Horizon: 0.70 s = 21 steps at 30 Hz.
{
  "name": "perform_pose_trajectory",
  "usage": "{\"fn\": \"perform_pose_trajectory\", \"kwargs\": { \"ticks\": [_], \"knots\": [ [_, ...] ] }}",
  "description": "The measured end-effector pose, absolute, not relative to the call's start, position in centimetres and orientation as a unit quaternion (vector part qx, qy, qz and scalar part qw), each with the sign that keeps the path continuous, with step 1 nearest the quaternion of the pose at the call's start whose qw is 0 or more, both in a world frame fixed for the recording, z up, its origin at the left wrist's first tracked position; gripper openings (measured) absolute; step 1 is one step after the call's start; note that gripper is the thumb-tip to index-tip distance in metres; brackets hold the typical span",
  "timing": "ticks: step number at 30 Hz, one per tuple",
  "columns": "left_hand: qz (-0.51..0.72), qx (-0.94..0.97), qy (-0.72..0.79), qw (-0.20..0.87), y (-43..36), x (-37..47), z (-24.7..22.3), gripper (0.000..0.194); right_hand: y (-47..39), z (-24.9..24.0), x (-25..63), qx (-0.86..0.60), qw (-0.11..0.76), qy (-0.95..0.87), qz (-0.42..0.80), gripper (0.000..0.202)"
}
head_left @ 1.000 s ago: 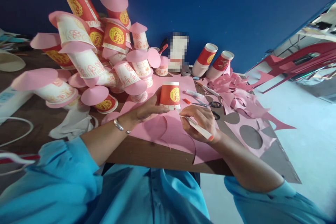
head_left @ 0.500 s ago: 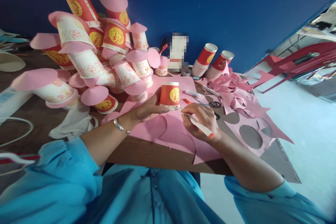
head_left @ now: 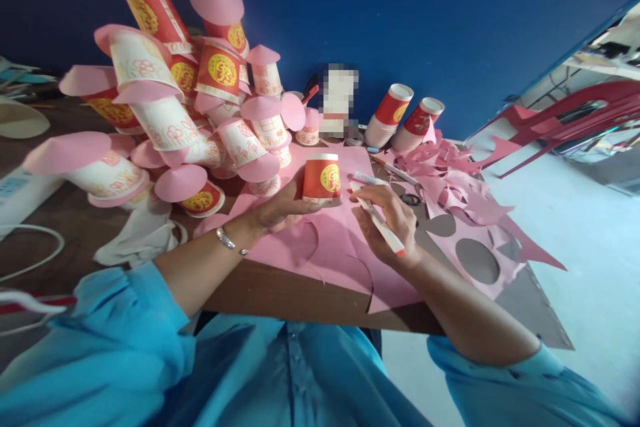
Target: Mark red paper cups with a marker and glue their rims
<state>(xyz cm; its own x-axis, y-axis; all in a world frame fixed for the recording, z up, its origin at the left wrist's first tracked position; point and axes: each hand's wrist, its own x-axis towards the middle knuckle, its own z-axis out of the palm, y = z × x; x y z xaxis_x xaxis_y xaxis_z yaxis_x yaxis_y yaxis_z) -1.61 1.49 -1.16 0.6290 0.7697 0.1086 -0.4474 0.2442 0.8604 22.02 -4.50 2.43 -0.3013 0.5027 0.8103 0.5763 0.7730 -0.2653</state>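
Note:
My left hand [head_left: 284,209] holds a red paper cup [head_left: 321,180] with a yellow emblem and white bands, its wider rim down. A white marker [head_left: 383,229] with a red end is gripped in my right hand [head_left: 387,217], to the right of the cup and apart from it. Beneath both hands lie pink paper sheets [head_left: 300,247] on the brown table [head_left: 280,293]. Another white pen [head_left: 370,179] rests just beyond my right hand, near black-handled scissors [head_left: 411,199].
Many cups with pink cone tops [head_left: 215,1] are piled at the left. Two cup stacks [head_left: 390,113] lean by the blue wall. Crumpled pink scraps [head_left: 445,170] and a sheet with round holes [head_left: 467,250] lie right. A red chair [head_left: 565,110] stands beyond.
My right hand has drawn the marker away from the cup's lower edge, a little to the right. The red tip seen near the cup before is now hidden. My left hand and the cup have barely moved.

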Motion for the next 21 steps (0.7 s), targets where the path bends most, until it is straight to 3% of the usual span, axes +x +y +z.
{"fn": "perform_pose_trajectory", "kwargs": {
  "ticks": [10,15,21],
  "knots": [
    [0.413,0.461,0.168,0.767,1.63,-1.14,-0.46,0.087,-5.00,2.09,21.96,-0.409,0.454,-0.791,0.038,0.020],
    [0.420,0.465,0.177,0.759,1.63,-1.14,-0.59,0.076,-4.94,2.25,21.95,-0.388,0.440,-0.809,0.033,0.024],
    [0.391,0.477,0.208,0.759,1.50,-1.02,-0.93,0.084,-4.49,1.72,21.71,-0.314,0.456,-0.833,0.001,0.029]
  ]
}}
